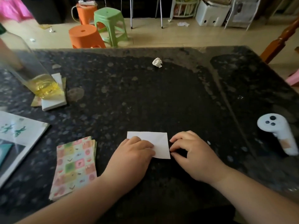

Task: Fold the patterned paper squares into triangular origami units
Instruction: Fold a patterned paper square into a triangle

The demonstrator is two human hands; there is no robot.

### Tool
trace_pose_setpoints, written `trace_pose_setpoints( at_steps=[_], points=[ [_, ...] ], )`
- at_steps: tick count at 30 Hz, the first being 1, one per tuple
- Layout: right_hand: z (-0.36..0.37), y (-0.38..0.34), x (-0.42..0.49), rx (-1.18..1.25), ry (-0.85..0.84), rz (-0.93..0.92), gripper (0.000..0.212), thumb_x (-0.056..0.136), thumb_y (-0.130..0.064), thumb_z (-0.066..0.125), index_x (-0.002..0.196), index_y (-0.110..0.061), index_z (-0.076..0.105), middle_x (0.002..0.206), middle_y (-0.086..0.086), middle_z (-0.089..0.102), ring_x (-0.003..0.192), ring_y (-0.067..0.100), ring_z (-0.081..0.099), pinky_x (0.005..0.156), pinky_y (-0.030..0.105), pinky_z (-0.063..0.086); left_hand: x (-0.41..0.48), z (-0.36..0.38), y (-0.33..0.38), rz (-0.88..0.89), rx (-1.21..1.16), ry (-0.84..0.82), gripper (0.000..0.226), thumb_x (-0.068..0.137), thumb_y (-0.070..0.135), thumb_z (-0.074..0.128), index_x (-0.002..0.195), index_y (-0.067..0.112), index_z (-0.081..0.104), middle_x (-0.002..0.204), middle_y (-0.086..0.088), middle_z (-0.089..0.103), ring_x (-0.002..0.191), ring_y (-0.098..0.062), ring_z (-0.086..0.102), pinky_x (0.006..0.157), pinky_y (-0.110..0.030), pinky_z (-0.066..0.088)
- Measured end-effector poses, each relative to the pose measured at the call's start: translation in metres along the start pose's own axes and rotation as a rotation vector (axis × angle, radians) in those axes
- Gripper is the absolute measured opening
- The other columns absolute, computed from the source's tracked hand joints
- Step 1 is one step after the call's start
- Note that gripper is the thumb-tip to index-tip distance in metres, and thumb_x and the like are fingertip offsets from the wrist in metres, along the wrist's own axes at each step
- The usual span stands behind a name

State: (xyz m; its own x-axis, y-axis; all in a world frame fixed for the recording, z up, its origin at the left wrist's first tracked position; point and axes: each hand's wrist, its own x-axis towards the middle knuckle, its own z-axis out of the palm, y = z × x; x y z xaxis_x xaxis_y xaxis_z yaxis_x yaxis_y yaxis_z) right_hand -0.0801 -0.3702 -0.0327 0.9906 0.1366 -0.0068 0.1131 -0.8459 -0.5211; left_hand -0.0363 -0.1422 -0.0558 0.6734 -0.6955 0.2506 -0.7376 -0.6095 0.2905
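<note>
Dark speckled worktop, and our paper lies white side up near the front edge. The left hand presses it down, fingers flat. The right hand curls its fingers at the paper's right edge, grip unclear. Early fold, we reckon: next needs corners matched cleanly.

My left hand lies palm down, fingers together and pressing flat, forearm coming in from the lower left. My right hand sits just beside it, fingers bent, thumb and fingertips pointing left.
</note>
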Motion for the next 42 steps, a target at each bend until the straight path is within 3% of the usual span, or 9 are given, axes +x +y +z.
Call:
trace_pose_setpoints(
  at_steps=[6,13,22,25,28,31,33,37,42],
  points=[
    [0.001,-0.016,-0.015,0.029,-0.152,0.013,0.046,0.084,-0.041,0.080,0.126,-0.036,0.062,0.125,-0.027,0.045,0.120,-0.006,0.041,0.101,0.017,0.041,-0.017,-0.001,0.008,0.024,0.019,0.088,0.011,0.078,0.010,0.073,0.082,0.018,0.078,0.083,0.006,0.074,0.072,-0.021,0.063,0.060,-0.041,0.056],
    [0.010,-0.024,-0.019,0.020,-0.072,-0.018,0.019,0.094,-0.021,0.068,0.109,-0.029,0.076,0.110,-0.021,0.053,0.109,-0.003,0.047,0.093,0.023,0.049,-0.026,-0.007,0.013,0.037,-0.014,0.022,0.023,0.075,0.007,0.084,0.089,0.025,0.079,0.095,0.010,0.075,0.081,-0.017,0.065,0.065,-0.039,0.058],
    [0.013,-0.019,-0.014,0.001,-0.047,-0.028,0.025,0.093,-0.015,0.068,0.114,-0.025,0.074,0.113,-0.015,0.055,0.108,0.001,0.048,0.089,0.025,0.050,-0.014,-0.011,0.015,0.060,-0.006,0.044,0.019,0.081,0.007,0.073,0.086,0.025,0.076,0.082,0.009,0.068,0.076,-0.018,0.059,0.063,-0.039,0.053],
    [0.014,-0.010,-0.011,-0.043,0.057,-0.027,0.021,0.088,-0.012,0.074,0.107,-0.020,0.078,0.111,-0.009,0.059,0.104,0.009,0.051,0.083,0.028,0.050,-0.009,-0.011,0.011,0.084,-0.070,0.039,0.024,0.086,0.012,0.052,0.082,0.025,0.072,0.086,0.013,0.068,0.084,-0.014,0.060,0.077,-0.037,0.048],
    [0.013,-0.005,-0.007,-0.102,0.134,-0.060,0.017,0.081,-0.009,0.079,0.096,-0.018,0.080,0.112,-0.004,0.063,0.105,0.015,0.055,0.082,0.033,0.051,-0.008,-0.014,0.002,0.007,-0.162,0.054,0.024,0.083,0.004,0.058,0.084,0.024,0.072,0.090,0.014,0.070,0.095,-0.009,0.061,0.098,-0.032,0.040],
    [0.008,-0.012,-0.006,-0.139,0.129,-0.158,0.013,0.077,-0.005,0.076,0.085,-0.016,0.075,0.108,-0.002,0.064,0.104,0.017,0.058,0.082,0.033,0.051,-0.005,-0.018,-0.003,-0.143,-0.138,-0.019,0.034,0.080,-0.001,0.069,0.100,0.026,0.071,0.104,0.011,0.069,0.112,-0.011,0.057,0.116,-0.029,0.024],
    [0.003,-0.025,-0.006,-0.204,0.065,-0.150,0.012,0.080,-0.009,0.071,0.078,-0.019,0.065,0.092,-0.007,0.059,0.089,0.014,0.056,0.071,0.030,0.050,-0.003,-0.025,0.002,-0.202,-0.080,-0.090,0.041,0.089,0.011,0.066,0.124,0.032,0.062,0.128,0.013,0.056,0.131,-0.014,0.042,0.117,-0.032,0.017],
    [0.001,-0.049,-0.007,-0.266,-0.101,-0.037,0.032,0.092,-0.022,0.057,0.071,-0.031,0.036,0.077,-0.011,0.038,0.073,0.013,0.048,0.061,0.030,0.041,-0.004,-0.039,0.020,-0.125,-0.082,-0.224,0.049,0.091,0.044,0.066,0.136,0.038,0.049,0.133,0.018,0.041,0.124,-0.007,0.038,0.107,-0.026,0.034],
    [0.009,-0.059,-0.010,-0.223,-0.150,-0.112,0.012,0.094,-0.030,0.053,0.083,-0.027,0.054,0.081,-0.010,0.046,0.075,0.014,0.051,0.063,0.036,0.049,-0.010,-0.032,0.019,-0.100,-0.139,-0.214,0.018,0.098,0.022,0.060,0.106,0.023,0.076,0.107,0.006,0.064,0.094,-0.015,0.062,0.085,-0.034,0.054]
  ],
)
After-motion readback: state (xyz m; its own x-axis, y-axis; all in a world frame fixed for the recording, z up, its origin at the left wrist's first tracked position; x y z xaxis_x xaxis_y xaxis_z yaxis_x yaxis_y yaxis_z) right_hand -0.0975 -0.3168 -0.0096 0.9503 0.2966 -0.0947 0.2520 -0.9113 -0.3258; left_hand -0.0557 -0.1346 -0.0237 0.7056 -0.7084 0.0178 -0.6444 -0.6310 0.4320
